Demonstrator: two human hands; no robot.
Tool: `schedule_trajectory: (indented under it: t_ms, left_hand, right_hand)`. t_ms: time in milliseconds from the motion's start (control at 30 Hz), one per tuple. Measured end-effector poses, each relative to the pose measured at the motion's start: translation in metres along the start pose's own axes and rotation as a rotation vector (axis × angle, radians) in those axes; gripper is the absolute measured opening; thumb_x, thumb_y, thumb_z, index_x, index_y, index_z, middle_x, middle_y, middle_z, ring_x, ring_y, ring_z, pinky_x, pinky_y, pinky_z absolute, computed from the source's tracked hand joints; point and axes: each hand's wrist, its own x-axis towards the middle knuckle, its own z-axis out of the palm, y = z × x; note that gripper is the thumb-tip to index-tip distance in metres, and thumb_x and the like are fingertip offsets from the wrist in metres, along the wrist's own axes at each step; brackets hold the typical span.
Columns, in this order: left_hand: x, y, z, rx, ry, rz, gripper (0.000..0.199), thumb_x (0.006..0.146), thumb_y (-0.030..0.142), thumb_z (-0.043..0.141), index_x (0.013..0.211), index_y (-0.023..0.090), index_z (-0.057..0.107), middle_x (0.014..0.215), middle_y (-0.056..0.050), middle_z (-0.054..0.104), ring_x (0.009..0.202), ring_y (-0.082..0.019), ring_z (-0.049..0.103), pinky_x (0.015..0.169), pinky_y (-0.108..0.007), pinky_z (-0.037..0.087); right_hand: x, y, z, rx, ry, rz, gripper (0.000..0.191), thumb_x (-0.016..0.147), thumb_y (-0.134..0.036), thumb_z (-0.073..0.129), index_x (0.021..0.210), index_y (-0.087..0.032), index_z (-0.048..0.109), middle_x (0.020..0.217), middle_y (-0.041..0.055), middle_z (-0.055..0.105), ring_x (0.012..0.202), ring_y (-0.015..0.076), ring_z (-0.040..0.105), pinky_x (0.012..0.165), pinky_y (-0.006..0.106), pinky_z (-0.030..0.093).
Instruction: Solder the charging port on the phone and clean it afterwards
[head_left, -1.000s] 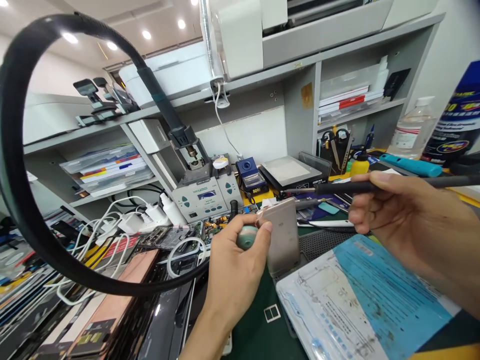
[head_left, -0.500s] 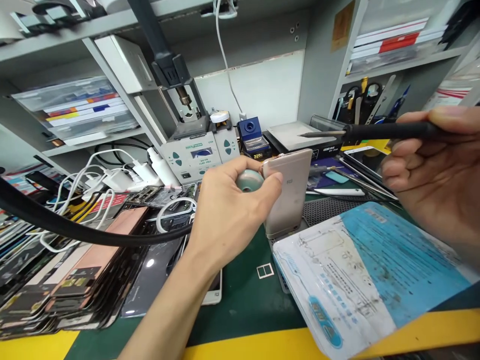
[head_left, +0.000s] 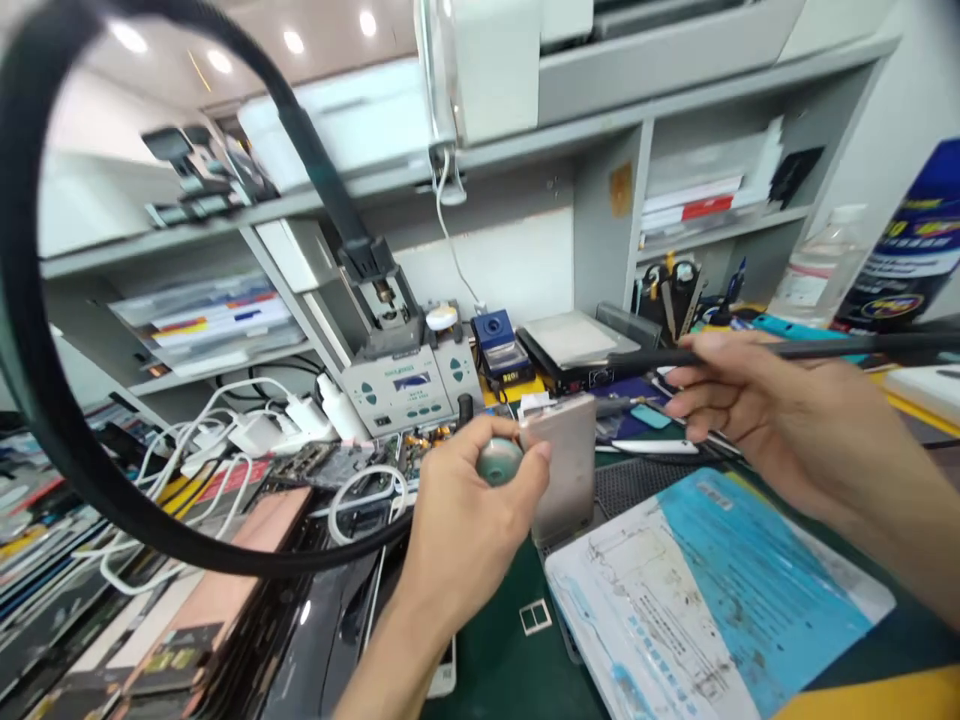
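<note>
My left hand (head_left: 472, 510) is closed round a small round greenish container (head_left: 499, 461), and its fingertips touch the edge of an upright phone (head_left: 564, 465) with a pale metallic back. Farther right, my right hand (head_left: 757, 400) pinches a thin black tool (head_left: 802, 349) with a cable trailing to the right. The tool lies roughly level, its front end pointing left above the phone. Its tip is blurred. A blue and white booklet (head_left: 712, 590) rests below my right hand, and a small metal frame (head_left: 535, 617) lies on the green mat.
Stacked phone parts (head_left: 225, 600) and white cables (head_left: 247, 430) cover the left. Behind my hands stand a soldering station (head_left: 409, 390) and a blue tool stand (head_left: 495, 340). A thick black hose (head_left: 22, 250) loops at the left. Bottles (head_left: 817, 265) stand at the right.
The view has tilted up, showing the ceiling lights and more of the hose. My right hand has moved left and lower in view with the tool. My left hand still grips the round container.
</note>
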Motion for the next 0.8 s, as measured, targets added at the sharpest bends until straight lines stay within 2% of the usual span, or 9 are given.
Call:
schedule_trajectory:
  t_ms: [67, 167, 233, 433, 567, 800]
  left_hand:
    - [-0.001, 0.001, 0.000, 0.005, -0.026, -0.007, 0.017, 0.089, 0.034, 0.068, 0.083, 0.018, 0.066, 0.062, 0.007, 0.051, 0.052, -0.007, 0.036, 0.046, -0.017, 0.027]
    - [-0.004, 0.002, 0.002, 0.017, -0.031, 0.023, 0.017, 0.089, 0.034, 0.065, 0.082, 0.018, 0.066, 0.066, 0.005, 0.054, 0.057, -0.009, 0.038, 0.051, -0.019, 0.030]
    - [-0.005, 0.002, 0.004, 0.032, -0.022, 0.051, 0.017, 0.089, 0.033, 0.064, 0.080, 0.019, 0.065, 0.068, 0.004, 0.054, 0.060, -0.010, 0.041, 0.055, -0.021, 0.033]
    - [-0.005, -0.005, 0.006, -0.012, -0.023, 0.025, 0.021, 0.088, 0.037, 0.062, 0.082, 0.018, 0.065, 0.071, 0.002, 0.055, 0.063, -0.013, 0.044, 0.059, -0.024, 0.034]
    - [-0.005, -0.009, 0.008, 0.017, 0.002, 0.067, 0.019, 0.087, 0.034, 0.061, 0.081, 0.018, 0.067, 0.076, -0.002, 0.062, 0.070, -0.017, 0.052, 0.065, -0.026, 0.038]
    - [-0.007, -0.008, 0.010, 0.020, 0.031, 0.110, 0.014, 0.084, 0.030, 0.061, 0.080, 0.018, 0.068, 0.078, -0.004, 0.069, 0.075, -0.021, 0.060, 0.071, -0.029, 0.042]
  right_hand:
    - [0.014, -0.007, 0.005, -0.067, -0.046, 0.014, 0.017, 0.082, -0.028, 0.076, 0.092, -0.015, 0.074, 0.076, 0.0080, 0.078, 0.060, 0.0187, 0.073, 0.042, 0.022, 0.058]
    - [0.045, -0.010, 0.024, -0.215, -0.125, 0.013, 0.024, 0.095, -0.034, 0.064, 0.103, -0.013, 0.071, 0.086, 0.0077, 0.076, 0.068, 0.0183, 0.074, 0.050, 0.026, 0.059]
    - [0.069, -0.005, 0.043, -0.330, -0.182, -0.002, 0.026, 0.099, -0.036, 0.062, 0.109, -0.013, 0.067, 0.093, 0.0038, 0.073, 0.070, 0.0136, 0.070, 0.059, 0.028, 0.060]
    - [0.130, 0.019, 0.106, -0.647, -0.332, -0.111, 0.030, 0.098, -0.036, 0.062, 0.121, -0.018, 0.064, 0.118, 0.0077, 0.068, 0.095, 0.0201, 0.069, 0.081, 0.040, 0.060]
    - [0.145, 0.028, 0.128, -0.839, -0.368, -0.197, 0.033, 0.097, -0.036, 0.064, 0.124, -0.017, 0.063, 0.124, 0.0088, 0.066, 0.103, 0.0233, 0.068, 0.087, 0.044, 0.059]
    - [0.159, 0.045, 0.149, -1.081, -0.371, -0.269, 0.034, 0.097, -0.036, 0.064, 0.125, -0.017, 0.063, 0.127, 0.0094, 0.065, 0.107, 0.0245, 0.067, 0.090, 0.045, 0.058]
